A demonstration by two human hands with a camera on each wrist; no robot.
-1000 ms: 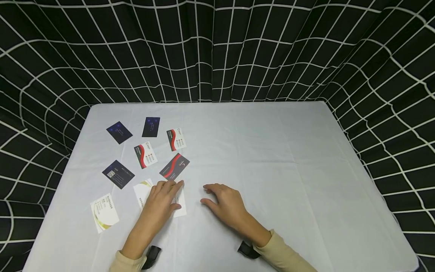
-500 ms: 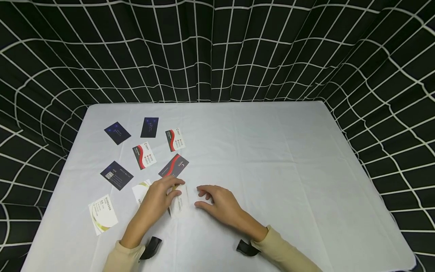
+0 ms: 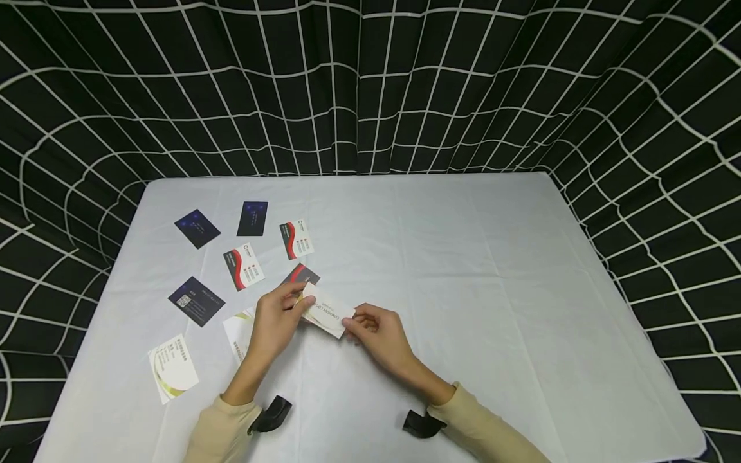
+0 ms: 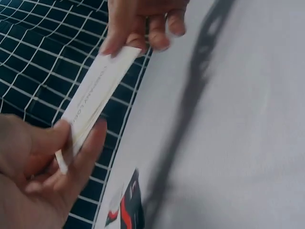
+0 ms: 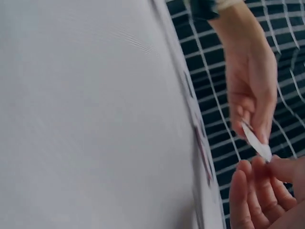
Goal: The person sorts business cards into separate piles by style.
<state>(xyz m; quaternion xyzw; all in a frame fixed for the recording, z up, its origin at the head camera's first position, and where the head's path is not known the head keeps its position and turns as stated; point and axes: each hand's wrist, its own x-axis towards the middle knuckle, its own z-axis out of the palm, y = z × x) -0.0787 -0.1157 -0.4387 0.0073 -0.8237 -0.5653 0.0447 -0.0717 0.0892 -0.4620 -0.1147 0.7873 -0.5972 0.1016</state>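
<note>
Thin stack of white printed business cards point(image 3: 327, 313), raised just above the pale grey tablecloth point(image 3: 463, 270), pinched at one end by the left hand point(image 3: 276, 319) and at the other by the right hand point(image 3: 376, 331); eight other cards lie uncollected at table left.

The right half and the top middle of the desk point(image 3: 492, 270) lie bare, open to a pass from the lower right. At centre left both hands point(image 3: 278, 318) point(image 3: 376, 331) hold a white card point(image 3: 327, 312) lifted between them. Left of them, scattered cards point(image 3: 243, 265) cover the desk. A checked curtain point(image 3: 370, 83) walls in the top and both sides.
</note>
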